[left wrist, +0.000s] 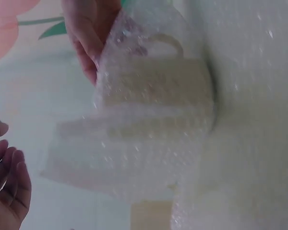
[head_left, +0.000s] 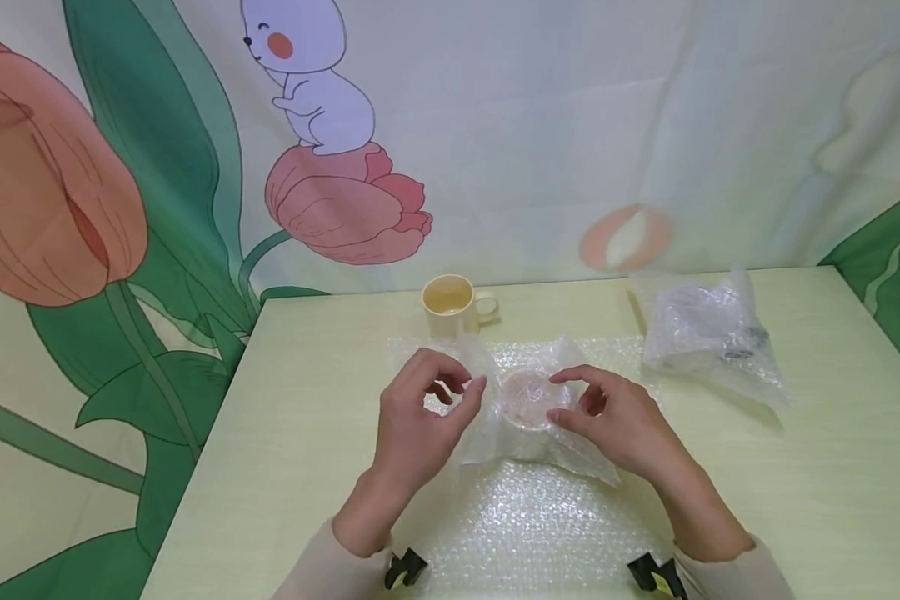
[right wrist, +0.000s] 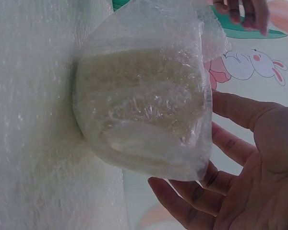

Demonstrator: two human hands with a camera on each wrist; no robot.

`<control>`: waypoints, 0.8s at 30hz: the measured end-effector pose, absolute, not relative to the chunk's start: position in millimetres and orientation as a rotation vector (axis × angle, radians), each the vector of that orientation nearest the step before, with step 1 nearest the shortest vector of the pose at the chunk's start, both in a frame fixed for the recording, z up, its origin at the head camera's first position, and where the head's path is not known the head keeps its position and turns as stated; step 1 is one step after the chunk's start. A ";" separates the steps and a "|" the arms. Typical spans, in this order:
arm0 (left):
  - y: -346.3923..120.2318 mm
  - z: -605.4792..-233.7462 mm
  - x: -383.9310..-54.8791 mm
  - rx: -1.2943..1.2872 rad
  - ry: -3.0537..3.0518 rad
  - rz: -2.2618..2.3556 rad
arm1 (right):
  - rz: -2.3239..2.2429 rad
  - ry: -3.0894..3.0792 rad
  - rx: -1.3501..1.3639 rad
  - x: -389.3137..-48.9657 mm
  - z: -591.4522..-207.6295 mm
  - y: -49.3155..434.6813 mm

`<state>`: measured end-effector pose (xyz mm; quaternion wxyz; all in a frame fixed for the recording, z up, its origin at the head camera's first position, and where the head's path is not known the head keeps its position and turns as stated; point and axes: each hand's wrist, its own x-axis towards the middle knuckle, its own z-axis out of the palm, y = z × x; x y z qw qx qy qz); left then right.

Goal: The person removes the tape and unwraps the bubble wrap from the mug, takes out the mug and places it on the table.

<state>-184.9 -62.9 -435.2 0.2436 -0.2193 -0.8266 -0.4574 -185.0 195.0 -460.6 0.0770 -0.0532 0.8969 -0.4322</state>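
Left hand (head_left: 423,425) relaxed, empty; right hand (head_left: 622,421), fingers loose, touches wrapped mug (head_left: 531,402): springy wrap (head_left: 482,437) (my guess) could unfold.

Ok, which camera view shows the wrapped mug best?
The left wrist view: the wrapped mug appears side-on, its handle showing through the bubble wrap. The right wrist view is close, but the handle is hard to make out; the head view shows mainly its round top.

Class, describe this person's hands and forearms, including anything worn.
The left hand and right hand wear no gloves. The left sleeve and right sleeve are pale beige, ending short of the hands. By each sits a black fitting with a yellowish patch.
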 end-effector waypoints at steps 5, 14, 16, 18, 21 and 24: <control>-49.5 -428.2 -176.6 -0.837 -2.375 -1.037 | -1.294 2.680 -0.146 -185.5 -460.5 195.3; -41.9 -428.3 -175.1 -0.852 -2.624 -0.698 | -1.294 2.679 -0.154 -185.8 -460.7 194.5; -42.3 -428.7 -175.8 -0.837 -2.662 -0.671 | -1.295 2.678 -0.155 -186.1 -461.3 194.7; -42.8 -429.4 -176.7 -0.817 -2.697 -0.646 | -1.295 2.677 -0.155 -186.4 -462.0 195.0; -43.9 -432.4 -179.2 -0.785 -2.748 -0.616 | -1.297 2.675 -0.155 -186.7 -462.3 195.4; -45.8 -436.1 -182.0 -0.755 -2.803 -0.618 | -1.294 2.677 -0.152 -186.6 -462.5 195.9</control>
